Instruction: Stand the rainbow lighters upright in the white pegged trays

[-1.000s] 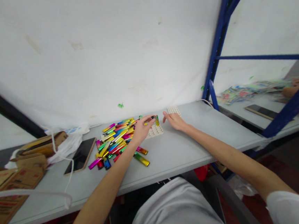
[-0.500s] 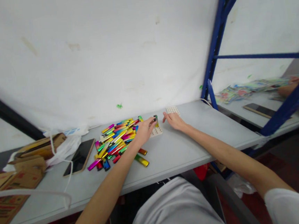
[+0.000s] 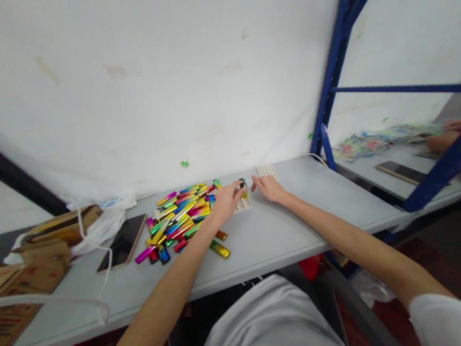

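Observation:
My left hand (image 3: 227,201) has its fingers pinched on the dark top of a small yellow lighter (image 3: 244,190), which stands upright over a white tray (image 3: 243,205) with a grid of holes. To the right, my right hand (image 3: 268,187) hovers with thumb and fingers apart and nothing between them. Behind it lies a second white grid tray (image 3: 268,171), partly covered by the hand. A pile of shiny multicoloured lighters (image 3: 181,216) spreads left of my left hand, partly behind the forearm.
On the left lie a dark phone (image 3: 124,241), a plastic bag, a white cable and cardboard boxes (image 3: 33,271). A blue metal frame (image 3: 332,67) rises at the right. Beyond it are another phone (image 3: 400,171), colourful packets and another person's hand (image 3: 445,140).
My left hand has shifted slightly to the right with the lighter at its fingertips. My right hand has barely moved.

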The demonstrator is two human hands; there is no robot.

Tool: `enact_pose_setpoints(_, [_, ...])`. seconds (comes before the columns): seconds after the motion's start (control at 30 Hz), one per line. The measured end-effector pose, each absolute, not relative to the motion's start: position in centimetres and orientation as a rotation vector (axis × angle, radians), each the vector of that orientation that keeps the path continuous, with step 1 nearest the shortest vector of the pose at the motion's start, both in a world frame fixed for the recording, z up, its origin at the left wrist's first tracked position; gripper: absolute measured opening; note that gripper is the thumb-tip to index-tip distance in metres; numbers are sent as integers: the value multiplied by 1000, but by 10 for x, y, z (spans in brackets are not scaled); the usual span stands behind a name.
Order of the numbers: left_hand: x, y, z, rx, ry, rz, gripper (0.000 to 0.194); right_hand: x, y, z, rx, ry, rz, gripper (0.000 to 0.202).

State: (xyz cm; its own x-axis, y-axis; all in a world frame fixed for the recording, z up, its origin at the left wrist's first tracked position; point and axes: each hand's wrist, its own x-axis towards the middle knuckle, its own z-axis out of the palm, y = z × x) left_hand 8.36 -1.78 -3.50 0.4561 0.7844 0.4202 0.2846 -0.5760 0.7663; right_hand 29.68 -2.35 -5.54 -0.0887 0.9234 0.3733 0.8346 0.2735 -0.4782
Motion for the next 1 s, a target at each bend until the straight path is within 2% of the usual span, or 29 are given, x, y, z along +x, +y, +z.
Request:
enact_pose_setpoints(0.2, [81, -23, -30, 2072, 873, 1069, 33, 298, -23, -56, -1535, -1926, 220, 86])
enact_pose_setpoints(0.4, [47, -1, -25, 2434, 1145, 1068, 7, 299, -24, -55, -1466, -1907, 203, 97])
enact_pose_setpoints(0.57, [6, 20, -26, 2595, 1517, 839, 20, 303, -27, -46, -1422, -1826, 120, 100])
enact_pose_setpoints(0.77, [-6, 31, -31, 2712, 1696, 554, 35, 310, -30, -37, -1434, -1768, 132, 100])
enact_pose_setpoints(1.0, [9, 25, -22, 2661, 1981, 307, 35, 307, -30, -40, -1394, -1772, 168, 101])
